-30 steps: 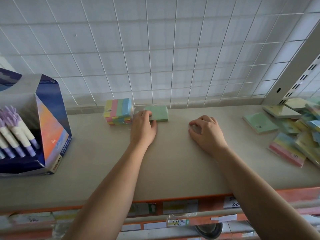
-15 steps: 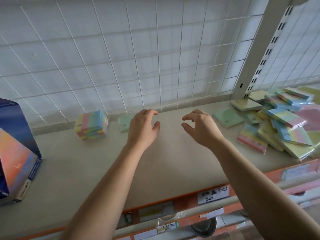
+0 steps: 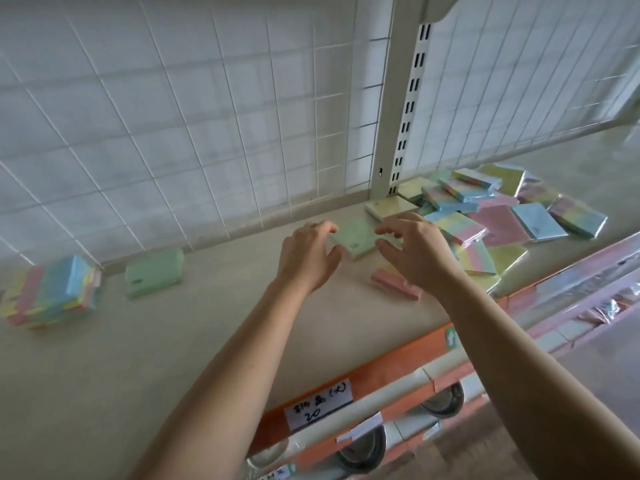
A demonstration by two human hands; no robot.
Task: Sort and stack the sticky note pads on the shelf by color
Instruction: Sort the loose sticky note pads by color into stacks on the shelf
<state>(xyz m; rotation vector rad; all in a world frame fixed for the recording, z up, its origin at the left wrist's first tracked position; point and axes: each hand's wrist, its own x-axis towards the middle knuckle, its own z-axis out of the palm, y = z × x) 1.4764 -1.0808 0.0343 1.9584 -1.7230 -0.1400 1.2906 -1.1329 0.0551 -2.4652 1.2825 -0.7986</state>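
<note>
Plainly, two plain green pads lay on the shelf (image 3: 173,341): one green pad (image 3: 154,271) stood at the back left against the wire grid (image 3: 173,133), and a second green pad (image 3: 356,237) lay flat between the two hands. One stack of striped pads (image 3: 52,292) sat at the far left, just beside the first green one but apart from it. One pink pad (image 3: 394,284) lay alone near the front, partly under the right wrist. To the right, past the slotted upright (image 3: 391,98), a loose heap of pads (image 3: 502,216) in yellow, pink, blue and stripes overlapped too much to count.

The left hand (image 3: 308,258) and the right hand (image 3: 412,251) both hovered with fingers spread and lightly curved, gripping nothing, one on each side of the second green pad; whether fingertips touched it could not be told.

Bare shelf stretched wide between the left pads and the hands, and forward to the orange front edge (image 3: 398,368), which carried one handwritten label (image 3: 318,405).
</note>
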